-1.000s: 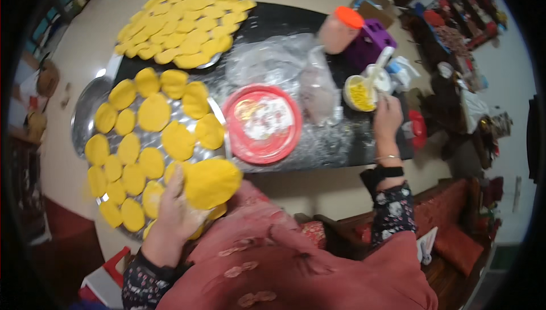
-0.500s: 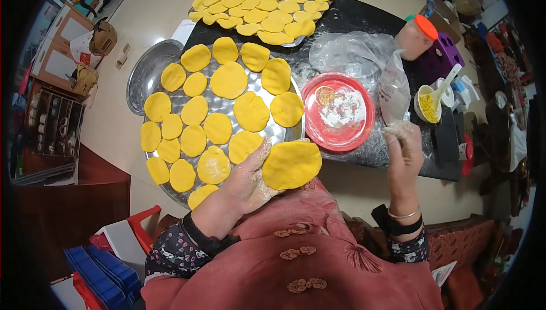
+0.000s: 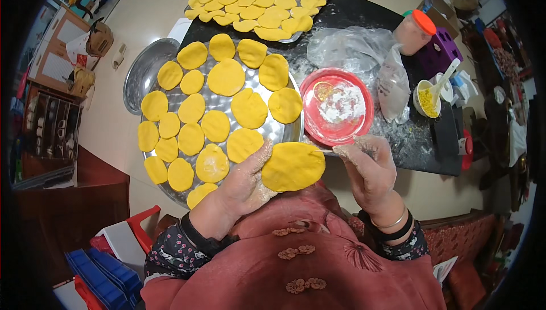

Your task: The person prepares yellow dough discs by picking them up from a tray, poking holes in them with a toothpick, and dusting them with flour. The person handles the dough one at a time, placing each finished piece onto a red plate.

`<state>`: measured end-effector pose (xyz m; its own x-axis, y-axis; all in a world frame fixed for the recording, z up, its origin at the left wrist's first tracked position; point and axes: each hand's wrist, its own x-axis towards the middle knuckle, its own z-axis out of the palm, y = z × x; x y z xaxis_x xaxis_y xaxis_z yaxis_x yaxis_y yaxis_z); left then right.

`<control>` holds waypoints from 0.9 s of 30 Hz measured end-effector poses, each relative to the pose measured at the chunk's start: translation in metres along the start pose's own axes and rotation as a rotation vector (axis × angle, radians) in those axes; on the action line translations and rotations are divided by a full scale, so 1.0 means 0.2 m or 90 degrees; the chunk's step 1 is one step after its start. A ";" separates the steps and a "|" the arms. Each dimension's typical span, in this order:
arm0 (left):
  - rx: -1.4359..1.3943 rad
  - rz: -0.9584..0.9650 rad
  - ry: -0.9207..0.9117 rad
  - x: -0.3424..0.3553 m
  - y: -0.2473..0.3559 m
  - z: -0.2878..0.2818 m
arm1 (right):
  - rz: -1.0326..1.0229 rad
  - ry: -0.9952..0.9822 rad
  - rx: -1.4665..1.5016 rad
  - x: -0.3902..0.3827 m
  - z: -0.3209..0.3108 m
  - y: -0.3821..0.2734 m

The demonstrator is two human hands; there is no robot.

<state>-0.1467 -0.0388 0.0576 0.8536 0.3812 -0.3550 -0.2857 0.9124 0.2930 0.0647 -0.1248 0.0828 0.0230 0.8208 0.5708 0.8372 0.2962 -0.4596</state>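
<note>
A flat yellow dough round (image 3: 293,167) lies across the fingers of my left hand (image 3: 245,187), with the thumb along its left edge. My right hand (image 3: 372,170) is closed in a pinch on a thin pale stick (image 3: 327,151), whose far end meets the upper right edge of that dough round. Flour coats the fingers of both hands. Just beyond my left hand is a round metal tray (image 3: 264,133) bearing many yellow dough discs (image 3: 226,77), some larger than others. A red plate (image 3: 307,118) with white flour (image 3: 343,107) on it sits beyond my right hand.
Farther back, another tray is covered with overlapping yellow dough discs (image 3: 250,11). A clear plastic bag (image 3: 392,85), an orange-lidded jar (image 3: 412,34), a purple box (image 3: 441,49) and a bowl of yellow bits (image 3: 426,102) with a white spoon stand right on the flour-dusted black table (image 3: 415,151).
My right hand has come left and down toward the dough round, bringing the thin stick to its edge. My left hand still holds the dough in nearly the same place.
</note>
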 end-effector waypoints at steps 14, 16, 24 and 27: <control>0.036 -0.012 0.006 0.00 0.01 0.02 | -0.011 -0.027 -0.005 0.01 0.01 0.00; 0.044 -0.011 0.007 0.00 0.01 0.03 | 0.005 -0.038 0.012 0.02 0.01 0.00; 0.035 -0.015 0.016 0.02 0.00 0.02 | 0.097 -0.038 0.101 0.01 0.04 0.01; 0.027 -0.018 0.013 0.02 0.00 0.01 | 0.122 -0.038 0.127 0.01 0.05 0.01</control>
<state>-0.1428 -0.0377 0.0588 0.8515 0.3594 -0.3819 -0.2429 0.9157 0.3201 0.0610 -0.1182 0.0767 0.1335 0.8970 0.4215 0.6968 0.2174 -0.6835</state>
